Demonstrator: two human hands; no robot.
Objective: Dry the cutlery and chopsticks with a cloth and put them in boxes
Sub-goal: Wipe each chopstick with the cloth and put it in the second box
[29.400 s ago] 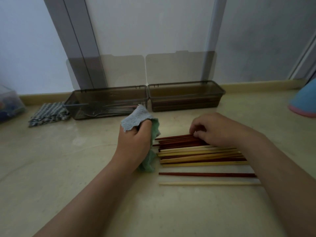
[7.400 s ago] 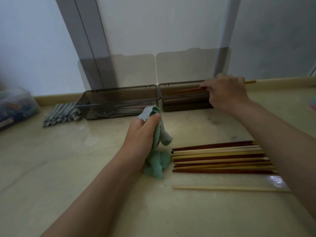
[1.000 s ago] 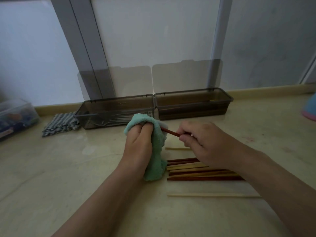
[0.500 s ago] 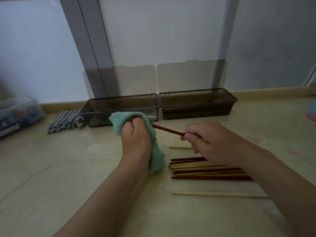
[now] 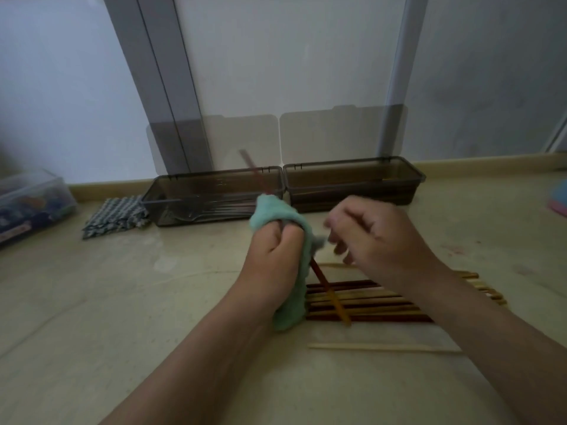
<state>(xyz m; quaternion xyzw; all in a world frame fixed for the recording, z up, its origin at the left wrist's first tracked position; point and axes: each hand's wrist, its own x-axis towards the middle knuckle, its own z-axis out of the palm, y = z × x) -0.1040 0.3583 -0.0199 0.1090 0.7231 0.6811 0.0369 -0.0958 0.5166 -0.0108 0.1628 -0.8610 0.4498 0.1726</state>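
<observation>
The left hand [image 5: 270,250] sits at the centre of the frame, clenched in a fist with its back to the camera; its grip holds a soft, fluffy mint-green cloth [image 5: 290,308] bunched around a thin dark red chopstick [image 5: 321,277]. The stick slants through the fist: its blurred upper end reaches over the boxes, and its lower, more orange end lies over the pile. The right hand [image 5: 380,240] hangs just beside the cloth, palm down, forearm entering from the lower right; its fingers [image 5: 336,237] are loosely curled and blurred, and I cannot tell whether that grip holds anything.

The other chopsticks [image 5: 368,305], dark red and pale wood, lie in a flat row on the bench [image 5: 122,302] beneath the right wrist, which hides their middle; one pale stick [image 5: 383,347] lies apart below them. The bench is smooth, beige and stone-like, with a faint sheen.

Behind the hands stand two long rectangular boxes of smoky translucent plastic, side by side, with lids raised against the wall; the left box [image 5: 214,194] holds metal cutlery and the right box [image 5: 352,185] holds dark sticks. A folded checked cloth [image 5: 116,216] lies left of them; a clear plastic container [image 5: 30,204] sits at the left edge; a pink and blue object [image 5: 558,200] shows at the right edge.
</observation>
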